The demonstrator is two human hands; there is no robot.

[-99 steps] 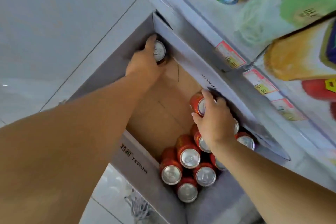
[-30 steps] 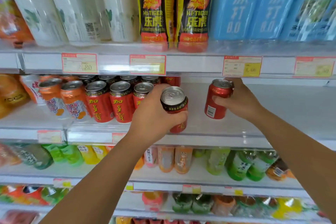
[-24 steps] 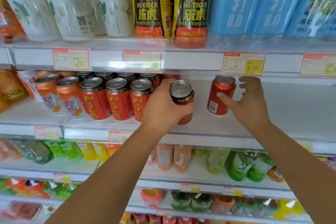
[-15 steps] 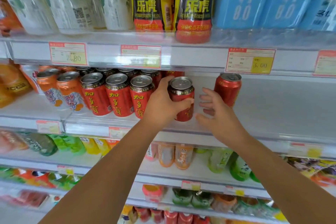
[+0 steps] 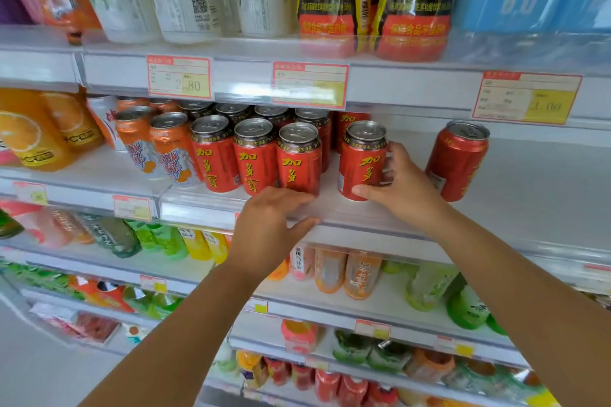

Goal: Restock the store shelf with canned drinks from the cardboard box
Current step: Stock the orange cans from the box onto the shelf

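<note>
Where the red cylindrical metal can (image 5: 362, 162) stands: upright on the white shelf (image 5: 529, 182), just right of the red can row (image 5: 254, 155)
Right hand (image 5: 406, 188): grasping that can
Left hand (image 5: 271, 228): released, empty, just below the row

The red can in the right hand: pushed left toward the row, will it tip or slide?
Likely slides: the red can stands upright on the smooth shelf, right hand gripping its side. Sealed top suggests it's full: heavyish, stiff. Tall shape could tip if pushed high.
</note>
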